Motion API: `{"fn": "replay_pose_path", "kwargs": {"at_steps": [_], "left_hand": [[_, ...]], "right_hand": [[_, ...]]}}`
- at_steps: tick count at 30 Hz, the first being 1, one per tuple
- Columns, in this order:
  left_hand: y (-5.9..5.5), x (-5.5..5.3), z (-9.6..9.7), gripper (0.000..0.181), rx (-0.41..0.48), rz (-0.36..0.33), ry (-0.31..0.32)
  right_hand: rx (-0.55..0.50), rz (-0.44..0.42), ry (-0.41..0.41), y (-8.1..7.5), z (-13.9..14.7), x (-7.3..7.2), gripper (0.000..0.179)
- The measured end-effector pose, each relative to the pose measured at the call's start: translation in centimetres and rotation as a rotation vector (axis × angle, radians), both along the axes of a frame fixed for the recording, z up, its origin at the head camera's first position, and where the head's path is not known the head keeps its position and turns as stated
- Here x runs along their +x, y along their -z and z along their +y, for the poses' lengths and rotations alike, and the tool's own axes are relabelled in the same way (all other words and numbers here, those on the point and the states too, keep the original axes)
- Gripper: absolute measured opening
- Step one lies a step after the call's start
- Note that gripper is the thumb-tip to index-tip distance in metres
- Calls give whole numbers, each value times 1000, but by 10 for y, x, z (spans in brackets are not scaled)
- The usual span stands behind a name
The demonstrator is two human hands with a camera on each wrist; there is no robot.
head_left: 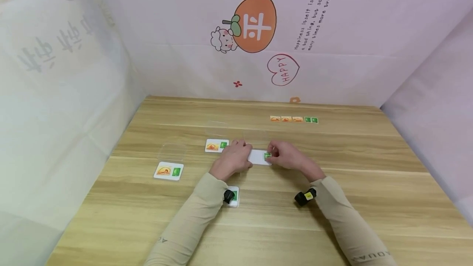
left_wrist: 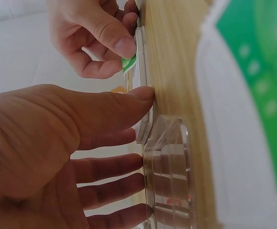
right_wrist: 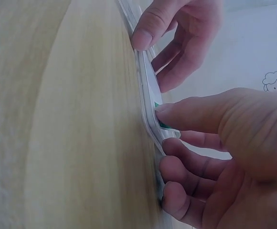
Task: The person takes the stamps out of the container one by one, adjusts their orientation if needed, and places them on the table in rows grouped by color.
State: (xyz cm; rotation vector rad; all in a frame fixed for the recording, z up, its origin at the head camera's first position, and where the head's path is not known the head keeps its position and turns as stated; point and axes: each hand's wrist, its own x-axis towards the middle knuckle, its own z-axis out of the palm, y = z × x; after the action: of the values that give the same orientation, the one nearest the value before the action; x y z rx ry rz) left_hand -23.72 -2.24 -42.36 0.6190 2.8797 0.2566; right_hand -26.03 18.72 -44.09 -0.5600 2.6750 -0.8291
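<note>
A flat white rectangular case (head_left: 256, 157) lies on the table between both hands. My left hand (head_left: 234, 157) grips its left end, thumb (left_wrist: 138, 95) on the near edge and fingers across the far side. At the right end, a small green stamp-like sticker (head_left: 267, 157) is pinched by the thumb and fingers of my right hand (head_left: 289, 156). One corner of this sticker (left_wrist: 129, 64) stands up from the case in the left wrist view. Beside the case is a clear plastic cover (left_wrist: 169, 174), close to my left fingertips.
Two white cases, one left (head_left: 168, 170) and one farther back (head_left: 216, 145), bear orange and green stickers. Another green-marked case (head_left: 234, 197) sits partly under my left wrist. Several orange and green stickers (head_left: 297, 119) form a row at the table's back. Clear covers (head_left: 172, 152) lie behind the cases.
</note>
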Motion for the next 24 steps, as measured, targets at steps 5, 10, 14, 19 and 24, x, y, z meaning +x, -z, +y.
{"fn": "replay_pose_path", "kwargs": {"at_steps": [5, 10, 14, 19, 24], "left_hand": [[0, 2, -2, 41, 11, 6, 1], [-2, 3, -2, 40, 13, 8, 3], [-2, 3, -1, 41, 8, 4, 4], [0, 2, -1, 40, 9, 1, 5], [0, 2, -1, 40, 16, -6, 1]], "right_hand": [[-11, 9, -2, -1, -2, 1, 17], [-25, 38, -8, -2, -4, 3, 16], [-36, 59, -7, 0, -5, 3, 14], [-61, 69, -4, 1, -6, 4, 13], [-77, 65, 30, 0, -3, 3, 11]]}}
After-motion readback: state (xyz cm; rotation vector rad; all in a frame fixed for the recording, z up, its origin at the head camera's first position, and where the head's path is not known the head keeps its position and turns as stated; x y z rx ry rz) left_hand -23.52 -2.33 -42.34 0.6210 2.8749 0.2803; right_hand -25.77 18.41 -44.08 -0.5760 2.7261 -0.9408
